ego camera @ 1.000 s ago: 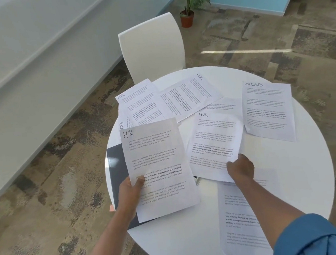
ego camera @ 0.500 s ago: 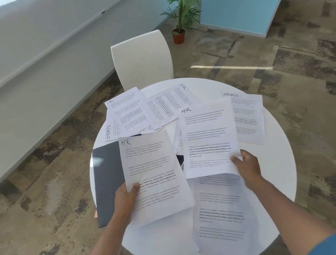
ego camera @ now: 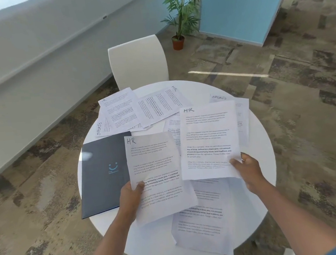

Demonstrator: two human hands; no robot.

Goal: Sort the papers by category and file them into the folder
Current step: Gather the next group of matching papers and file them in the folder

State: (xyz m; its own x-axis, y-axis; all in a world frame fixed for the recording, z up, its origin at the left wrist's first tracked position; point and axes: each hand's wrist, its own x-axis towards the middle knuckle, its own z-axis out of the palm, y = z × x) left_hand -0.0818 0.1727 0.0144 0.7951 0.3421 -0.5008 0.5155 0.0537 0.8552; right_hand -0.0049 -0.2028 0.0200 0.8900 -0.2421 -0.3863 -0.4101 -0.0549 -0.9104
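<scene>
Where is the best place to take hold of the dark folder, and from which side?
Likely the folder by its bare left edge, coming from the left: that long side and near corner overhang the round table's rim, while its right part lies under the HR sheet in the left hand.

Folder (ego camera: pixel 103 173) lies left of papers (ego camera: pixel 204 222).

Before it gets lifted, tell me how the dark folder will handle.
The dark folder lies flat with straight edges, so it is probably stiffer than the sheets. Its glossy cover may be slippery. A corner overhangs the table, so a push could perhaps tip it off.
</scene>
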